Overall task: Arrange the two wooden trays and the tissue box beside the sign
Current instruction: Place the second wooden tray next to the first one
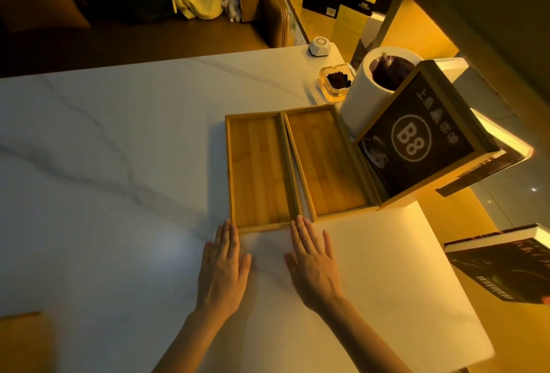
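Note:
Two empty wooden trays lie side by side on the white marble table (pixel 104 164). The left tray (pixel 257 173) touches the right tray (pixel 326 164), which sits against the base of the black "B8" sign (pixel 416 140) in its wooden frame. My left hand (pixel 223 271) lies flat with its fingertips at the near left corner of the left tray. My right hand (pixel 315 265) lies flat too, its fingertips touching the near edge where the two trays meet. Neither hand holds anything. A white cylindrical tissue holder (pixel 366 89) stands behind the sign.
A glass ashtray (pixel 336 82) with dark contents and a small white device (pixel 320 46) sit at the far right of the table. Books (pixel 506 265) rest on a shelf to the right. A wooden piece (pixel 20 340) shows at the near left corner.

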`<state>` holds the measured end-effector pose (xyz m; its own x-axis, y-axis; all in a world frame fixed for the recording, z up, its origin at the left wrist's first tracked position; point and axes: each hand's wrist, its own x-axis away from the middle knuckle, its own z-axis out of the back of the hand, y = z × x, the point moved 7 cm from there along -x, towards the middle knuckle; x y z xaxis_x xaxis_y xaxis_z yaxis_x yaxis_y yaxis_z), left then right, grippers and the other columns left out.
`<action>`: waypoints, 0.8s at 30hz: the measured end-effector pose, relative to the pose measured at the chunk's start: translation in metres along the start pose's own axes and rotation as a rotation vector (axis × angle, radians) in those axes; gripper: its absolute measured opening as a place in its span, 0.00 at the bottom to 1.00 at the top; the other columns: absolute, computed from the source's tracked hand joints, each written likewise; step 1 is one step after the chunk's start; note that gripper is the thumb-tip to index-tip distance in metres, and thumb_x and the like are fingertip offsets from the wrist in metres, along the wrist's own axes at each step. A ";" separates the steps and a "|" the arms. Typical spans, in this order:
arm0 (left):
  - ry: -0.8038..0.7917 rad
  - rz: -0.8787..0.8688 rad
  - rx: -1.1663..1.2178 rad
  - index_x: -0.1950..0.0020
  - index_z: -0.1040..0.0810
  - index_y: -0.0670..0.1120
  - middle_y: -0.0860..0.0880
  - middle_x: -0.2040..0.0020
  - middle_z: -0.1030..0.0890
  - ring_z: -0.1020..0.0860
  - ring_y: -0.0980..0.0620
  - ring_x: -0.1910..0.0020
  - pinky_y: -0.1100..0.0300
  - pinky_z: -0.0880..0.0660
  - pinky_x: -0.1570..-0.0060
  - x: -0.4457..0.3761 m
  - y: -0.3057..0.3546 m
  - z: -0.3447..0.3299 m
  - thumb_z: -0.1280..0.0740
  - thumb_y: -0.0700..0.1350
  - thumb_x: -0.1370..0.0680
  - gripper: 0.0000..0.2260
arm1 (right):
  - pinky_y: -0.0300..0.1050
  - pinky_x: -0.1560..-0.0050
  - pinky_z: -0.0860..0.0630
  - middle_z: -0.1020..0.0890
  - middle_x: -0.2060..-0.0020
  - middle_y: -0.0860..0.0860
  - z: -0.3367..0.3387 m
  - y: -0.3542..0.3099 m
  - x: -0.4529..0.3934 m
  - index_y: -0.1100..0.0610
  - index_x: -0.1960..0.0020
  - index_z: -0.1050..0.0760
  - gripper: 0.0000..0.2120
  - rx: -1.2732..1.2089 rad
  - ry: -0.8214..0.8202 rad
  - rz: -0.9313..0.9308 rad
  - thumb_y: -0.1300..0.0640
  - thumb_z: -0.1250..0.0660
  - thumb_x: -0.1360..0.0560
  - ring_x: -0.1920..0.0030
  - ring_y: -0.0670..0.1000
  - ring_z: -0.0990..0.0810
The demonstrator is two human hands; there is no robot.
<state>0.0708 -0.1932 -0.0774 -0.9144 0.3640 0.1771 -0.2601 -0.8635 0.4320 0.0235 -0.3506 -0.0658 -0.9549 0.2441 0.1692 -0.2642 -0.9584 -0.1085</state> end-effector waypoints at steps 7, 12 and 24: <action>-0.033 0.001 0.039 0.31 0.62 0.49 0.51 0.29 0.57 0.56 0.51 0.28 0.54 0.55 0.31 0.003 0.009 -0.007 0.71 0.68 0.32 0.35 | 0.49 0.31 0.60 0.38 0.30 0.51 0.001 0.012 0.001 0.54 0.29 0.41 0.28 0.013 -0.004 0.018 0.45 0.65 0.23 0.30 0.53 0.40; -0.009 -0.002 0.028 0.31 0.60 0.48 0.50 0.29 0.54 0.53 0.51 0.29 0.53 0.52 0.32 0.003 0.014 -0.008 0.69 0.66 0.30 0.34 | 0.50 0.31 0.60 0.38 0.31 0.52 0.001 0.018 0.000 0.54 0.30 0.39 0.28 0.021 -0.016 0.014 0.45 0.65 0.23 0.30 0.54 0.40; -0.013 -0.008 -0.001 0.29 0.50 0.44 0.43 0.27 0.40 0.40 0.45 0.30 0.51 0.44 0.36 0.005 0.017 -0.001 0.64 0.64 0.26 0.33 | 0.46 0.31 0.60 0.39 0.31 0.51 0.004 0.019 -0.001 0.55 0.30 0.42 0.28 -0.020 -0.063 0.005 0.46 0.66 0.22 0.30 0.55 0.40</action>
<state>0.0618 -0.2069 -0.0702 -0.9083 0.3752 0.1849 -0.2675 -0.8608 0.4329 0.0197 -0.3691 -0.0636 -0.9459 0.2293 0.2295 -0.2632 -0.9561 -0.1292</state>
